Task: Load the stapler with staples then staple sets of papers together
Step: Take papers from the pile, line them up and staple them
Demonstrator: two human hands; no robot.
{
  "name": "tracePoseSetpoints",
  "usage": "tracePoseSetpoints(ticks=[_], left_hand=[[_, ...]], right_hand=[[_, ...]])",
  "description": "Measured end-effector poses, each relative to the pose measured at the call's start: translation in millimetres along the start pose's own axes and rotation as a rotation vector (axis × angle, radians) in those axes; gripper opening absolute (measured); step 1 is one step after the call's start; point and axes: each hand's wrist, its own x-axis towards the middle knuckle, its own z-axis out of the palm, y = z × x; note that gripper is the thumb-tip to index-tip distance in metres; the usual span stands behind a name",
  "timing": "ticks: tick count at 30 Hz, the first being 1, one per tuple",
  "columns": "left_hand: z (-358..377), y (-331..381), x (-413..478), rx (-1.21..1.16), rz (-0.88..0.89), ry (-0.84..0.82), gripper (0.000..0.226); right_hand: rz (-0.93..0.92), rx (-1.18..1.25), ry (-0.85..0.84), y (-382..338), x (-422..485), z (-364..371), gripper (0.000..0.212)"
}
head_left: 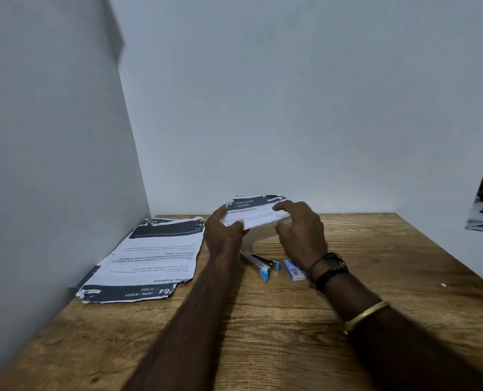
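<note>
Head view shows us a small set of papers point(255, 213) held up off the bench point(277, 348), just above and beyond the stapler point(258, 262). Our left grip point(223, 235) pinches its left end and our right grip point(301, 230) its right end, fingers curled round the edges. Below the hands the stapler lies on the bench with the small staple box point(294, 270) just beside it; neither is touched. Further left, a larger stack of printed sheets point(150, 258) lies close to the wall point(65, 136). We judge this set is being squared up for stapling; whether the stapler is loaded, or the left stack already stapled, we cannot tell.
</note>
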Motion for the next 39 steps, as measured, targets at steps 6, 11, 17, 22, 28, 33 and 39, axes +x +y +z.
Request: tracePoseSetpoints(ticks=[6,11,17,22,28,33,39], left_hand=[[4.9,1.1,-8.4,-0.099,-0.059,-0.101,0.062],[24.3,0.7,-18.4,-0.123,-0.085,-0.144,0.076],[72.0,13.7,-46.5,0.137,0.079,-0.208,0.066],[112.6,12.3,-62.5,0.416,0.171,-0.344,0.063],[147.8,5.7,-69.6,0.718,0.198,-0.424,0.035],[170.5,-3.3,-69.7,1.004,0.26,-0.573,0.029],[192.8,-16.7,-59.0,1.12,0.29,-0.681,0.036]], right_hand=[[0.045,0.037,-0.021,10.6,3.0,-3.9,0.018],[0.039,0.008,0.037,18.0,4.9,-24.1,0.016],[0.104,-0.08,0.082,46.9,6.4,-57.3,0.016],[0.221,-0.174,0.074,74.1,6.3,-84.5,0.017],[0.345,-0.344,-0.054,106.1,9.8,-98.0,0.019],[0.37,-0.577,-0.165,119.4,18.2,-94.6,0.026],[0.363,-0.566,-0.251,137.4,33.6,-88.1,0.035]])
